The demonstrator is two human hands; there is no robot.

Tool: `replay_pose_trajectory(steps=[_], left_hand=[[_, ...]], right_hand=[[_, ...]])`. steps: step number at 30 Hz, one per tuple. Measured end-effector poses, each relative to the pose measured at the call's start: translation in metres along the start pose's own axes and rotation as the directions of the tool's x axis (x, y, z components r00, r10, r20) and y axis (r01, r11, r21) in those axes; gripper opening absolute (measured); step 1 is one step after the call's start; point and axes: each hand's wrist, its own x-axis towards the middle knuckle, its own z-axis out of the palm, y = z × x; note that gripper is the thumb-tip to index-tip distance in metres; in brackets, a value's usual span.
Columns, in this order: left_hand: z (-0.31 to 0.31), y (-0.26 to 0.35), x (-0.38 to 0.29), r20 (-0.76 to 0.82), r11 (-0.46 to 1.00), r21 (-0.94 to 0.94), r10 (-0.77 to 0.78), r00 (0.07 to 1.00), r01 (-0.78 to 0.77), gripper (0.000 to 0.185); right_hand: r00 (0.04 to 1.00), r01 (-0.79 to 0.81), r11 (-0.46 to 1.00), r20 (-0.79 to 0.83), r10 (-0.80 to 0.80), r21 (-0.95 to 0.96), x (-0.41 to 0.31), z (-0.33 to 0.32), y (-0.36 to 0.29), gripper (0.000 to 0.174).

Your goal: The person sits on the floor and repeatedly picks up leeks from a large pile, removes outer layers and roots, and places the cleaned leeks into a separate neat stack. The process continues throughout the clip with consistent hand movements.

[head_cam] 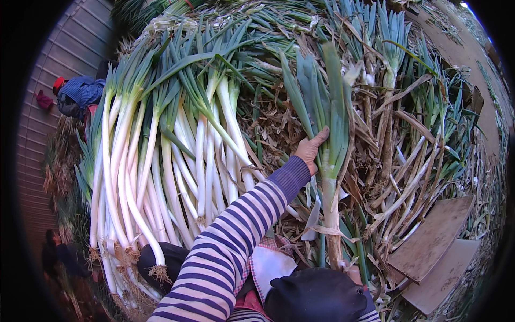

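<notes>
My left hand (313,152) grips a large green onion (330,193) around its leaf base, thumb pointing up. The onion stands nearly upright before me, with dry, torn outer skin peeling from its brownish stalk. Beside its lower end is my right hand (354,275), mostly hidden behind a dark, rounded covering (318,296) that looks like a clothed knee. Whether the right fingers are closed on the stalk cannot be made out. To the left lies a thick pile of clean white-stemmed green onions (132,173), roots towards me.
Unpeeled onions with withered leaves (402,193) lie to the right. Dry husks (281,116) litter the middle. Two flat boards (434,237) overlap at the lower right. A person in a blue top (82,92) is at the far left, near a ribbed wall or sheet (60,48).
</notes>
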Motion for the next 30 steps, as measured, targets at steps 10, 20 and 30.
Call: replay_pose_trajectory(steps=[10,20,30], left_hand=[[0.013,-0.004,-0.079,-0.224,0.860,0.019,0.500,0.836,-0.509,0.036],[0.009,0.002,-0.121,-0.084,0.793,0.034,0.608,0.789,-0.608,0.040],[-0.018,0.057,-0.039,0.863,0.974,-0.228,0.195,0.466,0.015,0.054]], right_hand=[[0.931,0.362,0.729,-0.265,-0.251,0.580,0.182,0.011,-0.129,0.027],[0.925,-0.079,0.910,-0.310,0.219,0.408,0.149,-0.007,-0.018,0.036],[0.860,0.459,0.827,-0.071,-0.505,-0.324,0.126,-0.016,-0.114,0.063]])
